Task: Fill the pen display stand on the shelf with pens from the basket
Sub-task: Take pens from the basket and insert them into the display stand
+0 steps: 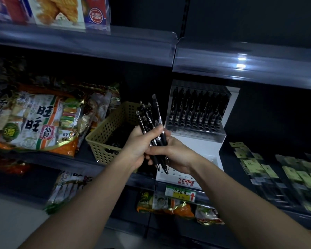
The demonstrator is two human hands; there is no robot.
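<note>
A bundle of several black pens [150, 119] stands nearly upright between my two hands, in front of the shelf. My left hand [139, 146] grips the bundle from the left with the thumb across it. My right hand [174, 151] holds the pens' lower ends from the right. The tan perforated basket [104, 139] sits just left of my hands with more dark pens inside. The white stepped pen display stand [196, 139] stands to the right; its top tier holds a row of black pens [199, 108], and its lower tiers show bare holes.
Snack bags [36, 119] fill the shelf left of the basket. Small packaged items [276, 173] lie to the right of the stand. A shelf edge with a price tag [180, 194] runs below, with more snack bags under it. An upper shelf overhangs.
</note>
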